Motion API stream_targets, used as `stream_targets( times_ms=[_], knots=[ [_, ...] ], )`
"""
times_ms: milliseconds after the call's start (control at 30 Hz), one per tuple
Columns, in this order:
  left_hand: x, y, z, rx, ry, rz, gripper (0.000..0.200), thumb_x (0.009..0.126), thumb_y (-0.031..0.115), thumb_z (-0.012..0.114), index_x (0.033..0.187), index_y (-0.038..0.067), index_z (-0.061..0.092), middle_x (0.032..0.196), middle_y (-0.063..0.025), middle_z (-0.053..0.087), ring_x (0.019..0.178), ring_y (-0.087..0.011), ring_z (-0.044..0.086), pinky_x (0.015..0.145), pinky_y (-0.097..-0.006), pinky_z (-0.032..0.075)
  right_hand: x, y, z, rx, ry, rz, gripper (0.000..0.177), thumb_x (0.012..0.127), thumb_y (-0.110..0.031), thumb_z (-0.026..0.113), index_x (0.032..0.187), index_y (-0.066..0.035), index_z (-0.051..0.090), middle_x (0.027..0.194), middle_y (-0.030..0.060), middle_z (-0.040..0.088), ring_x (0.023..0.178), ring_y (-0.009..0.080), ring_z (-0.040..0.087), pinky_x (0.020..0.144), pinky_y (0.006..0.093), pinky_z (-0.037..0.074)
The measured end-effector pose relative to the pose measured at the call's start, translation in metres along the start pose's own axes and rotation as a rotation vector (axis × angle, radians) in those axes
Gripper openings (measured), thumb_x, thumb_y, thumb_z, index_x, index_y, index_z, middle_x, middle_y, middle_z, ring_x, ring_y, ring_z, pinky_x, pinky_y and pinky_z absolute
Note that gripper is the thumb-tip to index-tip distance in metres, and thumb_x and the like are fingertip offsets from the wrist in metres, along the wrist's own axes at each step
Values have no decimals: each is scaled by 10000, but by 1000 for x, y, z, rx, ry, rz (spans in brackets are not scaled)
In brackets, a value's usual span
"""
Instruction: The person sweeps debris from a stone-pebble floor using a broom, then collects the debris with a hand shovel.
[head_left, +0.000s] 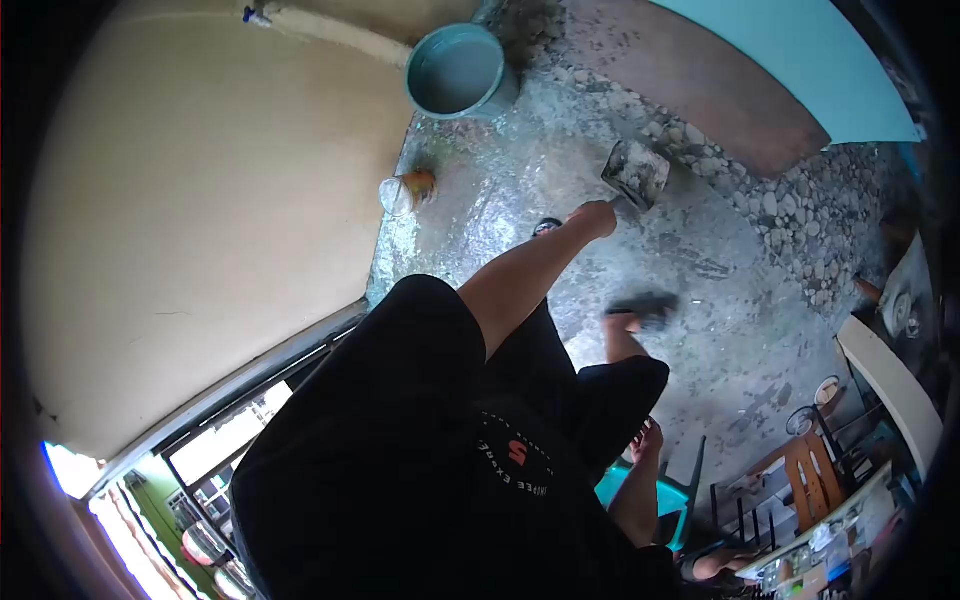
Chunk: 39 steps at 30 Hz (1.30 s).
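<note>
My left hand (598, 218) reaches out over the wet concrete floor (480, 205), its fingers wrapped round the handle of a dirty, grey-smeared dustpan (637, 175). The pan lies low, close to the floor, near the edge of a strip of stones. Beside my right knee is my right hand (648, 440), near the body. Its fingers look bent, but they are small and partly hidden, so whether they hold anything does not show. A teal bucket (455, 75) of greyish water stands by the wall. Nearer, a whitish and brown can (405, 192) lies by the wall's foot.
A beige wall (200, 200) runs along the left. Loose stones (790, 215) border the floor on the right, beside a brown board (710, 80) and a turquoise panel (810, 55). A green plastic chair (685, 495) and a cluttered table (840, 545) stand at lower right.
</note>
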<state>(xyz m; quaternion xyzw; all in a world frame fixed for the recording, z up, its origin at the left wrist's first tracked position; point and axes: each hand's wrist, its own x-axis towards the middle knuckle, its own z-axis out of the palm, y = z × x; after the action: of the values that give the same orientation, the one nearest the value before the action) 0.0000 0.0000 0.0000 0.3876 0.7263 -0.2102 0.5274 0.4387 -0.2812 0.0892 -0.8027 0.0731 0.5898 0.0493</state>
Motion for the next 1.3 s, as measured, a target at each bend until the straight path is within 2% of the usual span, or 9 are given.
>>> stream_targets(
  times_ms=[67, 100, 200, 467, 600, 800, 900, 933, 1300],
  knots=[
    [-5, 11, 21, 31, -45, 155, 366, 703, 51, 533, 1067, 31, 569, 1130, -220, 510, 1024, -381, 507, 824, -457, 425, -17, -9, -22, 44, 64, -62, 323, 843, -320, 399, 1080, -133, 514, 968, 62, 553, 843, 185, 516, 728, 344, 428],
    [5, 49, -48, 103, 116, 20, 366, 703, 51, 533, 1067, 31, 569, 1130, -220, 510, 1024, -381, 507, 824, -457, 425, 87, -84, 18, 45, -157, -64, 323, 843, -320, 399, 1080, -133, 514, 968, 62, 553, 843, 185, 516, 728, 344, 428],
    [-9, 150, 10, 238, 54, 205, 375, 686, 69, 540, 1047, -31, 558, 1011, -219, 567, 937, -335, 563, 757, -436, 458, 121, -165, -115, -315, -71, -219, 248, 822, -294, 460, 998, -130, 524, 748, 31, 507, 600, 161, 492, 557, 314, 445],
    [2, 339, 93, -287, 222, 149, 288, 698, 103, 524, 945, -19, 609, 938, -197, 601, 857, -321, 596, 725, -386, 476, 75, -439, -225, -160, 67, -340, 286, 789, -274, 531, 1035, -129, 517, 862, 38, 522, 761, 170, 524, 661, 336, 473],
    [-27, 408, 79, -184, 90, 139, 322, 698, 122, 543, 992, -1, 592, 999, -190, 580, 909, -319, 576, 773, -391, 457, 75, -541, -240, -244, 78, -459, 281, 798, -300, 521, 1019, -128, 509, 869, 55, 519, 785, 191, 518, 653, 352, 461],
    [-19, 499, 42, 41, 95, -33, 384, 699, 152, 571, 1062, 26, 567, 1091, -179, 548, 985, -315, 546, 845, -397, 429, 73, -625, -213, -362, -24, -543, 334, 795, -314, 524, 1066, -122, 489, 908, 62, 520, 815, 195, 523, 677, 354, 457],
    [36, 523, 62, 133, -180, 339, 374, 766, 170, 471, 1068, -41, 537, 1006, -218, 577, 916, -411, 555, 841, -460, 429, 66, -639, -209, -430, -42, -551, 325, 798, -316, 525, 1053, -120, 487, 901, 65, 526, 789, 196, 534, 660, 359, 462],
    [17, 542, 38, -87, -211, 50, 367, 673, 141, 633, 1035, 92, 601, 1103, -110, 563, 999, -325, 540, 837, -413, 428, 72, -644, -208, -492, -33, -539, 324, 800, -315, 523, 1054, -117, 486, 904, 68, 527, 786, 197, 536, 654, 359, 463],
    [47, 638, 60, -350, -101, -29, 369, 690, 64, 567, 1058, 59, 579, 1118, -145, 547, 1048, -335, 511, 835, -509, 397, 140, -759, -276, -655, -52, -473, 233, 819, -250, 521, 997, -101, 505, 797, 61, 529, 691, 183, 555, 578, 351, 493]
  ],
)
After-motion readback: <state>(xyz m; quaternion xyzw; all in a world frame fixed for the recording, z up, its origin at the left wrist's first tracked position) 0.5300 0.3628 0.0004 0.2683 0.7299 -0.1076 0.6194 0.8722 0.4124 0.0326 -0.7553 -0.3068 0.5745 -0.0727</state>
